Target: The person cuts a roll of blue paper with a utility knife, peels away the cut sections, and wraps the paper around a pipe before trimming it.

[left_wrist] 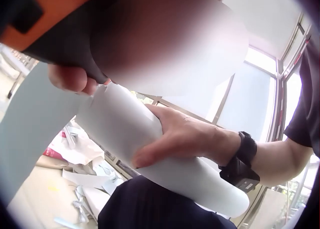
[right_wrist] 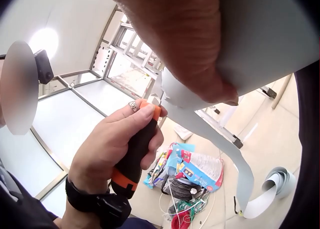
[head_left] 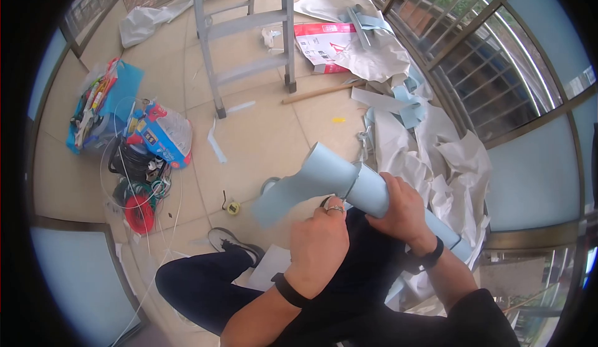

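My left hand [head_left: 317, 241] grips an orange-and-black utility knife [right_wrist: 134, 159], thumb near the blade end. The blade tip [right_wrist: 154, 98] is right at the edge of a pale blue roll of sheeting [head_left: 324, 167]. My right hand [head_left: 405, 207] grips the roll from above, thumb and fingers spread round its side. A cut line runs across the roll near the knife. From its end hangs a long loose strip [right_wrist: 220, 136], which curls into a coil [right_wrist: 280, 184] at its lower end. The roll lies slanted over the dark-trousered leg [left_wrist: 145, 204].
An aluminium ladder [head_left: 246, 29] stands ahead. Crumpled white sheeting [head_left: 436, 160] and a pink-and-white bag [head_left: 324, 45] lie along the right railing. Bags of tools [head_left: 103, 107], a blue bag [head_left: 162, 135] and coiled red cable [head_left: 138, 215] sit left. A tape measure [head_left: 233, 208] lies nearer.
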### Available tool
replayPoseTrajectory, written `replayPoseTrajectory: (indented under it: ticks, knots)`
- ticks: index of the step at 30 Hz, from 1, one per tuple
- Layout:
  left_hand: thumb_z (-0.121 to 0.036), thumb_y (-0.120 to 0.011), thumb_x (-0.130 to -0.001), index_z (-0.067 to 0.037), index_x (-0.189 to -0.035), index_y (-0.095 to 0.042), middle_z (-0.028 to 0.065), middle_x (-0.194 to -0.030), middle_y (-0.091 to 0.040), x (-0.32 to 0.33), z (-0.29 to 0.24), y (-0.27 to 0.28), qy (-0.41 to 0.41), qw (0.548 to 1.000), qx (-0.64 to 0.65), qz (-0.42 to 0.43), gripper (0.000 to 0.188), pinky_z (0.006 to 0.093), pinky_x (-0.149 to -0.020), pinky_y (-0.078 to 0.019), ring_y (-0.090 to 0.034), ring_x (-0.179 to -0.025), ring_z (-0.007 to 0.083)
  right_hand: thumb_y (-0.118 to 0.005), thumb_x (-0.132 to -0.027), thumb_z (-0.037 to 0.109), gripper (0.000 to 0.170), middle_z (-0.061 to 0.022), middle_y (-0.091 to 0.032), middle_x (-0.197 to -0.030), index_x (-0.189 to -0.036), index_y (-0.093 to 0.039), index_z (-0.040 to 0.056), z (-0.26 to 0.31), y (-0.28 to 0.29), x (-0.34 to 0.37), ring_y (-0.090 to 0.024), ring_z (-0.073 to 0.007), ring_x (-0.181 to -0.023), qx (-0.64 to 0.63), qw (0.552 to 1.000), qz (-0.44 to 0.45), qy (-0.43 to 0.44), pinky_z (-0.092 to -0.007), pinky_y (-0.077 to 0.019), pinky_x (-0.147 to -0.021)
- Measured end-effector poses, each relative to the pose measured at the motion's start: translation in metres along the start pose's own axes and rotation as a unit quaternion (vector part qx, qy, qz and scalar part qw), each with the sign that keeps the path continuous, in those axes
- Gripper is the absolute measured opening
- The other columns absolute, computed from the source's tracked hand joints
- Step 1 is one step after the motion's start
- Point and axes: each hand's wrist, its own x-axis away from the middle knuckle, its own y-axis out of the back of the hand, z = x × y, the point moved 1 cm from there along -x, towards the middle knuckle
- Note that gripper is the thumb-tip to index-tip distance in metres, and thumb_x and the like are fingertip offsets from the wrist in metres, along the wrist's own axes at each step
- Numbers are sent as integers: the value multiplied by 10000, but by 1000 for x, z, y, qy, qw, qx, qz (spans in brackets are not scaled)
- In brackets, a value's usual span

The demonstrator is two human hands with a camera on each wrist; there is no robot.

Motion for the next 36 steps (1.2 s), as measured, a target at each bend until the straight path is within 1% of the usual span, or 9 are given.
replayPoseTrajectory:
  ticks: [5, 7, 11, 13, 21, 25, 32, 34, 36]
  knots:
    - [-229, -620, -1010, -43, -1090, -619, 168, -782, -712, 21, 42, -35, 17, 997, 65, 40, 203, 495, -642, -556, -712, -709, 397, -911, -587, 222, 846, -168, -677, -1096, -1340, -555, 73, -8, 3, -3, -696, -397, -975, -5, 1000, 19, -5, -473, -570, -843]
    - [-243, -615, -1011, -41, -1098, -630, 175, -767, -708, 47, 71, -64, 24, 992, 21, 118, 221, 517, -646, -552, -709, -720, 410, -913, -589, 229, 851, -168, -678, -1099, -1345, -552, 73, -9, 6, -4, -697, -400, -975, -5, 1000, 26, -5, -475, -569, -850]
    - [-230, -635, -996, -46, -1113, -638, 169, -802, -716, 54, 70, -50, 74, 988, 7, 133, 218, 529, -651, -551, -710, -721, 404, -920, -593, 251, 853, -167, -679, -1115, -1343, -553, 76, -9, 14, 0, -694, -398, -1004, -34, 999, 10, -27, -476, -569, -864]
    - [-197, -652, -983, -54, -1113, -635, 156, -828, -718, 37, 50, -10, 42, 998, 53, -2, 194, 511, -644, -553, -701, -700, 399, -924, -591, 256, 856, -167, -679, -1121, -1342, -553, 76, -5, 11, -3, -693, -395, -1014, -32, 999, 11, -18, -475, -568, -869]
    - [-198, -662, -983, -54, -1067, -625, 103, -758, -684, -8, -1, 5, -51, 997, -4, -56, 171, 427, -604, -544, -699, -643, 313, -900, -605, 230, 800, -146, -658, -1018, -1317, -557, 105, -3, 8, 0, -679, -382, -926, -34, 999, -16, 20, -478, -555, -799]
    - [-226, -645, -998, -49, -1044, -623, 94, -723, -672, -7, -8, 5, -40, 997, -51, -36, 184, 405, -581, -540, -700, -626, 296, -920, -580, 224, 842, -163, -676, -1102, -1327, -562, 76, -4, 5, 2, -688, -386, -986, -18, 1000, -2, 2, -470, -563, -843]
    - [-231, -627, -1012, -43, -1060, -638, 140, -748, -697, 10, 14, -7, -18, 1000, 10, -5, 194, 478, -595, -555, -700, -624, 350, -881, -623, 225, 781, -137, -653, -993, -1321, -563, 87, -4, -6, 6, -672, -364, -884, 17, 999, -21, 32, -476, -544, -760]
    - [-244, -625, -1013, -43, -1065, -636, 167, -781, -713, 32, 36, -19, 44, 990, 8, 132, 208, 518, -635, -564, -711, -679, 396, -880, -629, 231, 783, -143, -656, -1000, -1327, -559, 83, -2, -5, 8, -674, -368, -893, 35, 999, -16, 32, -478, -546, -765]
    - [-256, -609, -1022, -48, -1067, -665, 169, -780, -714, 70, 66, -55, 73, 988, 9, 137, 220, 522, -644, -562, -713, -690, 401, -923, -593, 238, 851, -169, -685, -1094, -1344, -558, 78, -9, -1, -1, -693, -401, -968, 3, 999, -38, -22, -478, -567, -852]
